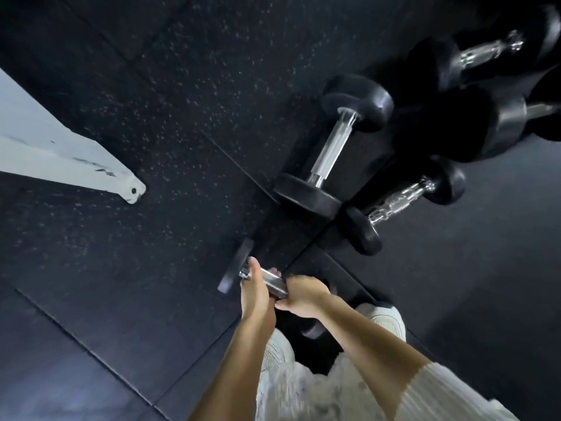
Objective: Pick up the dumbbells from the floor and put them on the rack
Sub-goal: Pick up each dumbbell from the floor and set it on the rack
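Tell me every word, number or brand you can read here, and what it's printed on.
No text can be read.
White painted metal bar: dark marks, too blurred to tell letters from scuffs.
Large black rubber dumbbell with chrome handle on the floor: no number shows.
Small black dumbbell held by the left hand and right hand: no label shows.

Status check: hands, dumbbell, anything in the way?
Left hand, right hand: both gripping one dumbbell by its handle. Lifted or not, can't tell. Larger dumbbell lies on floor just ahead.
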A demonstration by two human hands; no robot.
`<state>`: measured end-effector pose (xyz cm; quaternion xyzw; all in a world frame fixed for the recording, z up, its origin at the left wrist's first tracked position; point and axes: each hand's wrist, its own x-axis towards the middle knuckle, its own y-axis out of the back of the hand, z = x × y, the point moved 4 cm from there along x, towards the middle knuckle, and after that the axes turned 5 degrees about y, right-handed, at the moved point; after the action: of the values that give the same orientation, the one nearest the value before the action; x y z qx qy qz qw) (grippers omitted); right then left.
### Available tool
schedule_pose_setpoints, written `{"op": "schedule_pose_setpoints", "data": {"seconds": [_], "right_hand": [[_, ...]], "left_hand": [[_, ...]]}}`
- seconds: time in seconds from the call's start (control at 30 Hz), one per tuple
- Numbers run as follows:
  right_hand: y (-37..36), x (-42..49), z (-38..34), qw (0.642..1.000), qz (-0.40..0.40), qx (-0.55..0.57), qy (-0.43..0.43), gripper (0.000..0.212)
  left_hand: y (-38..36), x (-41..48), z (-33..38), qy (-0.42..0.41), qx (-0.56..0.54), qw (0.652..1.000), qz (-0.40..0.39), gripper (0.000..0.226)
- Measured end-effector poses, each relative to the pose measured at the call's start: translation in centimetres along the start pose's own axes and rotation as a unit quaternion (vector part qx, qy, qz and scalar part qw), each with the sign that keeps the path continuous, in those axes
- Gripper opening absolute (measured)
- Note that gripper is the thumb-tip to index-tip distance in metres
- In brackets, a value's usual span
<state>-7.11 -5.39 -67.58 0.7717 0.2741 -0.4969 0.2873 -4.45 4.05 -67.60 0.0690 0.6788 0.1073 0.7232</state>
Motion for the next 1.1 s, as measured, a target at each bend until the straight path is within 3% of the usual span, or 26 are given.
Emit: {"op": "schedule_pose_setpoints", "data": {"seconds": [0.33,0.43,0.5,0.6,0.67,0.8,0.87,1.1], "right_hand": [[3.2,-6.8,-2.3,0.999,0.016,0.046,-0.012,0.035],[5.5,-12.5,-4.6,0.998,0.036,0.043,0.018,0.011],[7.5,-17.1,-6.8,0.997,0.051,0.03,0.04,0.027],[10.0,-24.9,-9.8,0.997,0.065,0.018,0.049,0.015],[11.6,-30.5,-11.8,0.995,0.084,0.019,0.047,0.026],[15.0,-42.1,-16.5,0.991,0.114,0.047,0.057,0.026],[17.0,-47.5,-19.3,0.987,0.125,0.059,0.077,0.023],[23.4,-60.5,-29.4,0.972,0.152,0.069,0.165,0.031]], "left_hand": [[-0.8,-6.7,2.1,-0.026,0.005,0.999,-0.034,0.036],[-0.3,-12.2,3.7,-0.046,0.045,0.997,-0.033,0.042],[0.3,-16.9,4.8,-0.05,0.046,0.997,-0.032,0.046],[1.6,-25.2,6.4,-0.063,0.047,0.996,-0.049,0.046],[2.7,-31.7,7.7,-0.081,0.044,0.994,-0.063,0.041],[5.6,-45.1,10.5,-0.128,0.071,0.987,-0.072,0.041],[7.2,-51.4,12.3,-0.16,0.083,0.981,-0.071,0.047],[13.3,-68.7,19.4,-0.264,0.053,0.959,-0.084,0.036]]}}
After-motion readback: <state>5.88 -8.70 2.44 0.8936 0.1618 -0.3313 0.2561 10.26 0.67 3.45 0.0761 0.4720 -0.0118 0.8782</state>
